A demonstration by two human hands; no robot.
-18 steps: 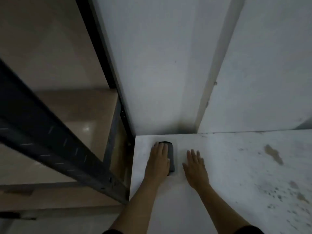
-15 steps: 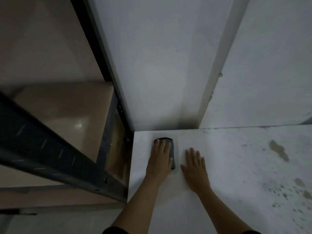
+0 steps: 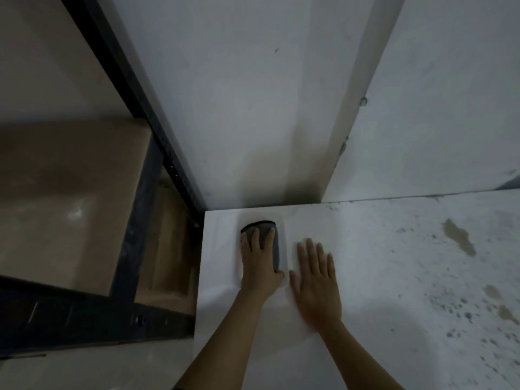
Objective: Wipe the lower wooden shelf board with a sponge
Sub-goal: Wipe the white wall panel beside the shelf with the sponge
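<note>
Head view: since half a second ago the left hand (image 3: 260, 266), fingers flat and pressing the dark sponge (image 3: 266, 237), has barely shifted, staying near the far left corner of the white surface (image 3: 365, 277). Right hand (image 3: 316, 280) lies flat, released, beside it. Brown wooden shelf board (image 3: 64, 204) looks untouched, so wiping seems misplaced.

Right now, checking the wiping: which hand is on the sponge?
The left hand, fingers over the dark sponge; the right hand lies flat on the bare board.
</note>
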